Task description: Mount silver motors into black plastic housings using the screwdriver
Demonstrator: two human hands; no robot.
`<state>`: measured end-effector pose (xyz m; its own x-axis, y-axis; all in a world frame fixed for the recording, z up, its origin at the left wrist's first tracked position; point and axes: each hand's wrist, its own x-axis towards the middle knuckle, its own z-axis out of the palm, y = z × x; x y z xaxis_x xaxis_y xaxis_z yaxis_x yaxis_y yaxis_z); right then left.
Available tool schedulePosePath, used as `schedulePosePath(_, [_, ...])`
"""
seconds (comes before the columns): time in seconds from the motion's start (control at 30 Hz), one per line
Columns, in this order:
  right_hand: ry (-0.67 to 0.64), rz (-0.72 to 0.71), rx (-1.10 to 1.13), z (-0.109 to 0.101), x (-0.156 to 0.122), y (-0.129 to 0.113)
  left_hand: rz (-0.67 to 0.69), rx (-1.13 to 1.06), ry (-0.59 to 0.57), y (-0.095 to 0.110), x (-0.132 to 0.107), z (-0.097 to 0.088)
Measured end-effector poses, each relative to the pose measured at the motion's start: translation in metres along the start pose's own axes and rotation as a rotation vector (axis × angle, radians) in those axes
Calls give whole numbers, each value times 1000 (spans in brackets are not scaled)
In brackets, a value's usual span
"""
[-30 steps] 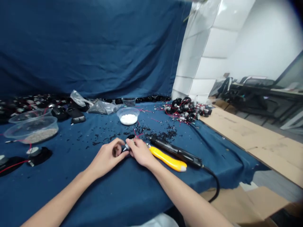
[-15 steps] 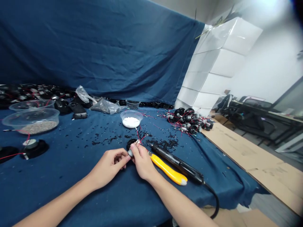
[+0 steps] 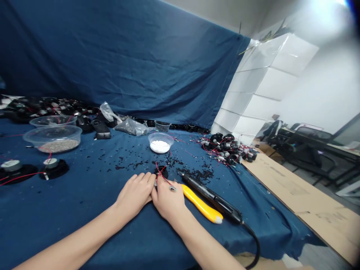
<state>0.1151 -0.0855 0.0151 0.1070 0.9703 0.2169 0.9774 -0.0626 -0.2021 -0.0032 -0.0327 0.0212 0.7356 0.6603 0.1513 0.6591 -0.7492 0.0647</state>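
My left hand (image 3: 135, 194) and my right hand (image 3: 168, 198) meet side by side on the blue cloth, fingers curled down and pressed together over a small part with red wires (image 3: 162, 173). The part itself is mostly hidden under the fingertips; a small black round piece (image 3: 163, 172) lies just beyond them. A yellow-handled tool (image 3: 201, 204) and a black soldering iron (image 3: 211, 195) with its cord lie right of my right hand.
A small dish of white granules (image 3: 160, 142) stands behind the hands amid scattered black bits. Clear bowls (image 3: 54, 137) and black speakers (image 3: 53, 168) are at the left, a heap of wired parts (image 3: 228, 149) at the right, cardboard (image 3: 298, 195) beyond the cloth.
Both hands came down from a raised pinch and now lie low on the cloth over the wired part. The view shifted a little to the left.
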Motion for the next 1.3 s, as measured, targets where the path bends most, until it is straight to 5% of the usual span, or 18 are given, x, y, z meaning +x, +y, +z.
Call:
schedulePosePath(0.47, [-62,11,-101,1,-4,-3,-54,44,-130,1,2,1])
schedulePosePath(1.3, [6,17,-163,1,-10,-6,-84,-35,-72,3,1,6])
